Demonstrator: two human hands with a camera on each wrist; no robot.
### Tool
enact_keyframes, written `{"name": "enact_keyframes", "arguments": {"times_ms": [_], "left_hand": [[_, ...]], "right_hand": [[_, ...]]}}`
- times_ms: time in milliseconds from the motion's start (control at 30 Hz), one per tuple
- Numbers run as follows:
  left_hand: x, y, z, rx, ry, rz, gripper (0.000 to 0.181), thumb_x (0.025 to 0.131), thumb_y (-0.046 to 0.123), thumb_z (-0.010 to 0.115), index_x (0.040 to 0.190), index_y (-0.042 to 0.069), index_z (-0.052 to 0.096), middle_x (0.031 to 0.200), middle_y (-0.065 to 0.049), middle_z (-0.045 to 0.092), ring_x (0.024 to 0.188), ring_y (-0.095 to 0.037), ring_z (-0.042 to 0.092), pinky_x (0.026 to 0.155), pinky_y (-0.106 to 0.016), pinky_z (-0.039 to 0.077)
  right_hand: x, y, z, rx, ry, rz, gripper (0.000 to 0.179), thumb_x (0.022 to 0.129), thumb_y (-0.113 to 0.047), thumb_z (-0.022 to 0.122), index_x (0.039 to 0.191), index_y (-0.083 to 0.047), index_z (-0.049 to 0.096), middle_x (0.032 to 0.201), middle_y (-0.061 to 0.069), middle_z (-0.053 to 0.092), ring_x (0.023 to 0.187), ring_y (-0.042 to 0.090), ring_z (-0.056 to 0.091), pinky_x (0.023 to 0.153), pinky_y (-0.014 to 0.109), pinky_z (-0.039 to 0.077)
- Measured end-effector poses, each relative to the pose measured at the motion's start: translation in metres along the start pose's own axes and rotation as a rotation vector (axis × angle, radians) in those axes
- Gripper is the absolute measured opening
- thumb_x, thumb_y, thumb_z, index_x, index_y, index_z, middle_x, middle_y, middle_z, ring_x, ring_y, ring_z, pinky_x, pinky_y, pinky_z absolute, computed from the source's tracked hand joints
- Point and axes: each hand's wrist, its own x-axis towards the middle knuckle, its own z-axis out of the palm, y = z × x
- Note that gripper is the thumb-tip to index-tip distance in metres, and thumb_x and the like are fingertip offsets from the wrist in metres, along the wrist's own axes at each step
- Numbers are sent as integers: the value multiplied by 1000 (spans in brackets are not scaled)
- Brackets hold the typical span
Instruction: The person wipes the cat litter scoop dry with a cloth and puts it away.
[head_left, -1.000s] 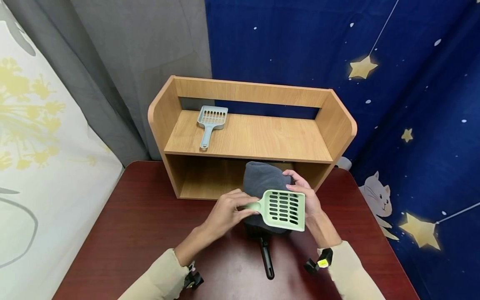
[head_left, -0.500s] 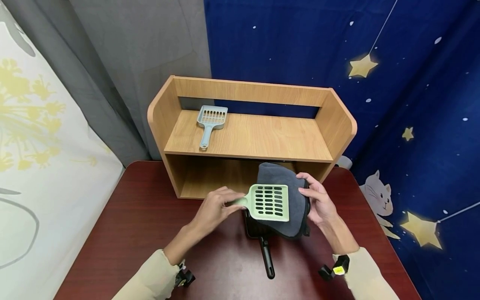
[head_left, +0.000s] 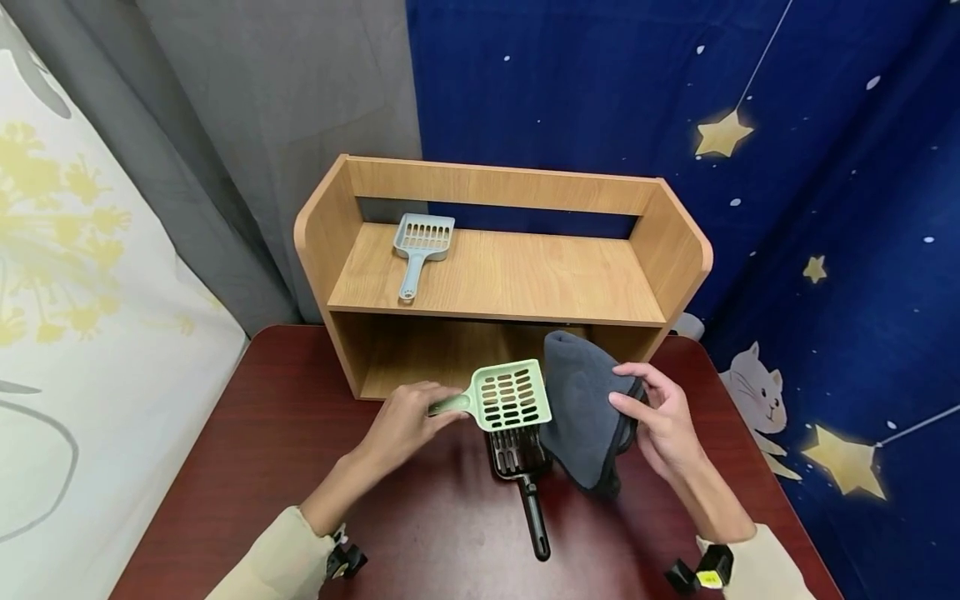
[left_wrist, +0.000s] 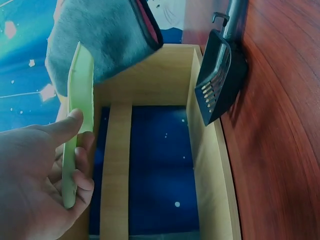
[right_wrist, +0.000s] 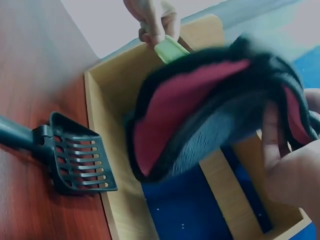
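With 12 o'clock straight ahead in our head view, a blue star-print curtain [head_left: 570, 75] spreads from 12 to 4 o'clock, a gray curtain [head_left: 277, 92] fills 10 to 11, and a white printed curtain [head_left: 75, 358] hangs at 9. We see a dark red-brown counter [head_left: 300, 467] beneath, carrying a two-level wooden shelf [head_left: 555, 271] near the center of the dial. Between 4 and 5 o'clock, before the shelf, a folded gray cloth [head_left: 581, 408] hangs above the counter, its black edging and pink inside blurred in our right wrist view; the person's right hand [head_left: 663, 417] pinches its 3 o'clock edge, thumb and fingers drawn together on the fabric. At 7 o'clock the left hand [head_left: 405, 421] has its fingers curled round the handle of a green scoop [head_left: 480, 398], held above the counter at 6 o'clock, its slotted head pointing toward 3. Between 5 and 6, a black scoop [head_left: 517, 458] lies on the counter; we cannot tell whether its head touches the shelf. A pale blue-gray scoop [head_left: 422, 249] rests on the shelf's upper level at 10 o'clock, handle toward 6.
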Motion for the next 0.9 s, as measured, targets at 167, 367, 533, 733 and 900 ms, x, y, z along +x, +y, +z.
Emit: {"name": "enact_keyframes", "arguments": {"times_ms": [167,367,533,733,900], "left_hand": [[-2,2,-4,0,-9,-54,29,84,14,90,108,0,81,96,-7,81,75,-12,67,65,-30,55],[5,13,-4,-12,-2,-100,29,85,14,89,107,-2,81,96,-9,81,78,-14,72,68,-34,59],[12,26,2,-15,-23,-149,27,87,15,88,108,0,82,95,-9,81,78,-13,72,68,-33,59],[18,37,12,-31,-21,-205,23,89,18,86,108,5,83,93,-4,81,74,-10,69,65,-28,54],[21,40,17,-45,-17,-212,23,90,17,85,108,4,83,92,-4,80,71,-9,66,63,-25,51]], "right_hand": [[-10,3,14,-305,109,-148,34,89,20,70,121,11,67,99,4,72,86,10,71,73,24,60],[-16,22,39,-600,112,-246,38,83,15,81,119,4,73,105,11,71,82,8,68,72,20,57],[-13,44,62,-587,109,-302,39,79,18,82,114,3,75,108,19,69,98,12,67,82,20,57],[-15,59,85,-558,98,-338,36,78,16,84,109,0,77,104,17,68,101,14,65,84,20,57],[-21,68,95,-556,43,-359,33,79,13,86,107,-3,79,102,15,69,101,13,65,83,19,57]]}}
